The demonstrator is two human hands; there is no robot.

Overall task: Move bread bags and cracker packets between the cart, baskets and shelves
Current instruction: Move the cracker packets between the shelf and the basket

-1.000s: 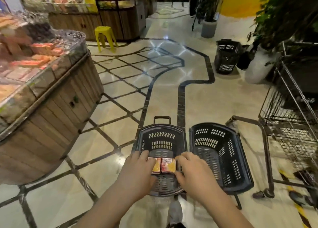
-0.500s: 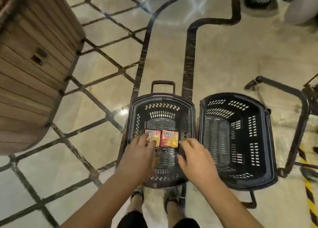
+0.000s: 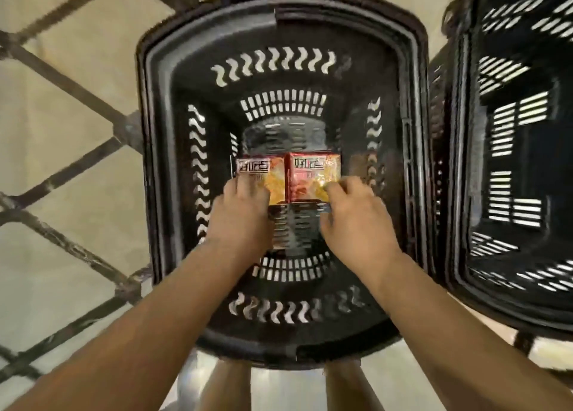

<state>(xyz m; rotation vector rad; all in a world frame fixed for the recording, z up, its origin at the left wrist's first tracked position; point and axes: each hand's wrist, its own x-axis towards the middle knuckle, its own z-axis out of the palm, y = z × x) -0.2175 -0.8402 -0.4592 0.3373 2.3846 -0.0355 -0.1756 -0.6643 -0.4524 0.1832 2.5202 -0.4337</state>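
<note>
Both arms reach down into the black basket (image 3: 412, 106); left hand (image 3: 240, 215) and right hand (image 3: 356, 221), fingers curled, each pinch one cracker packet (image 3: 263, 178) (image 3: 313, 176).

Setting: shop floor, likely a grocery. Evidence: two black slotted plastic shopping baskets, one (image 3: 161, 162) in the middle, another (image 3: 465, 193) just right of it, on a polished cream tile floor (image 3: 62, 115) with dark inlaid lines; two printed snack packets (image 3: 313, 174) lie in the middle basket.
</note>
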